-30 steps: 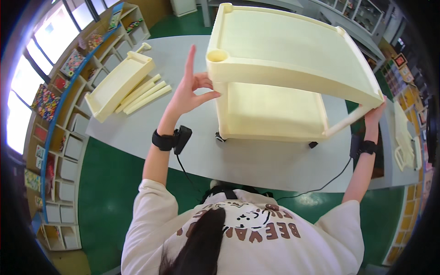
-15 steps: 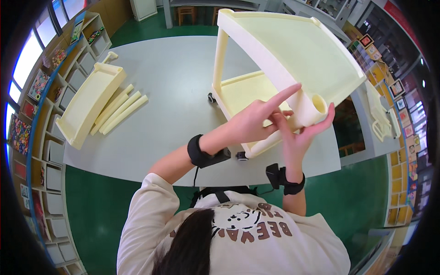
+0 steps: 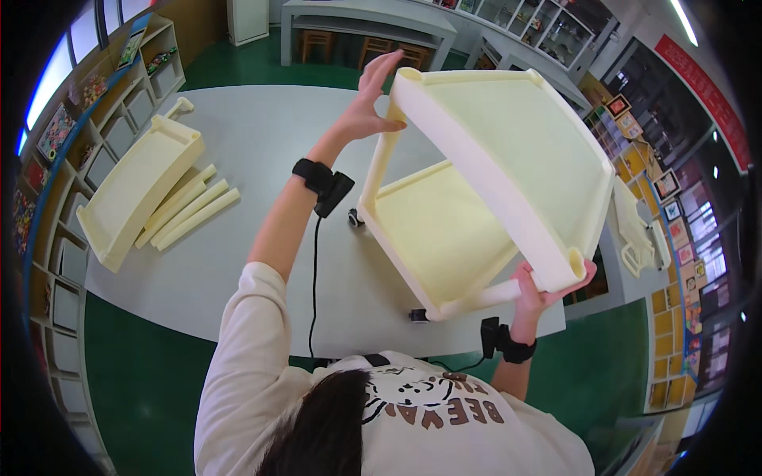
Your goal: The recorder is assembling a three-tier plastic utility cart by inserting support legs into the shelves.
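A cream plastic trolley stands on the table, with an upper tray (image 3: 516,143) tilted above a lower tray (image 3: 444,230). Posts join the two, among them a far-left post (image 3: 379,168) and a near post (image 3: 484,299). My left hand (image 3: 369,107) is at the upper tray's far-left corner, fingers stretched and apart, its thumb against the post top. My right hand (image 3: 536,297) is wrapped around the near corner, where the post meets the upper tray beside a round open socket (image 3: 576,262). Small black casters (image 3: 418,316) show under the lower tray.
Another cream tray (image 3: 143,186) lies at the table's left, with several loose tubes (image 3: 194,214) beside it and a small knobbed piece (image 3: 181,107) behind. A side table (image 3: 635,274) at right bears a flat cream part (image 3: 633,226). Shelves with bins (image 3: 67,258) line the left.
My left hand has left the near corner and moved to the far-left corner. My right hand now grips the near corner. The upper tray's near corner sits lower in the view.
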`<state>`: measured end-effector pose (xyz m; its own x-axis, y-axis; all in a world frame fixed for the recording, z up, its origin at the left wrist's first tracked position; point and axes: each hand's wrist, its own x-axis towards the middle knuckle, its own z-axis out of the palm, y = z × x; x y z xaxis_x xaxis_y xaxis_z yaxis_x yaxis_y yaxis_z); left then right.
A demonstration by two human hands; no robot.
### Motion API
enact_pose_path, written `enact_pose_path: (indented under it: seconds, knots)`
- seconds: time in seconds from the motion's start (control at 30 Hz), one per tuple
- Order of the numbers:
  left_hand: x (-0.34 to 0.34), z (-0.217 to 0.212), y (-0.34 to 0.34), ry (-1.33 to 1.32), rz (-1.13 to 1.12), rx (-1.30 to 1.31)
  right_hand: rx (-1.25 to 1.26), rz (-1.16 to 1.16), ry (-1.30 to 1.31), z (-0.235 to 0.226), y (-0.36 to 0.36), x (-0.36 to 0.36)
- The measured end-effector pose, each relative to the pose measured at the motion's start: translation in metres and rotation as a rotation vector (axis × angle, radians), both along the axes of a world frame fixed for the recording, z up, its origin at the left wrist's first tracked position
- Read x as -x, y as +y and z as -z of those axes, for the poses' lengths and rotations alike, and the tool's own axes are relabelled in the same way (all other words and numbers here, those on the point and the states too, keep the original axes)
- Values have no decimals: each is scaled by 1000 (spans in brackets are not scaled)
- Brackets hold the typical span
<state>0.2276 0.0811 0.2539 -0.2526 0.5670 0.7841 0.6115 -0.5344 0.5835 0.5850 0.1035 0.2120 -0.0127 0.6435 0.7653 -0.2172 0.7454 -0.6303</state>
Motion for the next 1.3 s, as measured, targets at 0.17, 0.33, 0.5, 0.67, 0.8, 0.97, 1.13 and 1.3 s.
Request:
enact_pose_path:
  seconds: [0.17,0.33,0.5,0.67,0.8,0.97,1.13,1.3]
  knots:
    - [0,-17,0,464,62,72,27,-220,63,-10,32,-28]
    - [-40,-32,-27,581,60,114,-61,-183,107,-4,105,-67]
    - [-86,-28,-49,525,91,45,142,-174,-49,-15,134,-88]
    - [-118,-25,-66,493,204,5,121,-59,6,-32,150,-69]
    - [-148,-4,-52,524,92,-262,74,57,-178,-38,173,-66]
    - [-175,3,-44,416,60,-485,-360,501,-465,-41,181,-64]
    - [-179,6,-38,376,111,-595,-652,731,-500,-39,174,-61]
    - [-179,8,-34,340,138,-620,-400,688,-494,-36,181,-68]
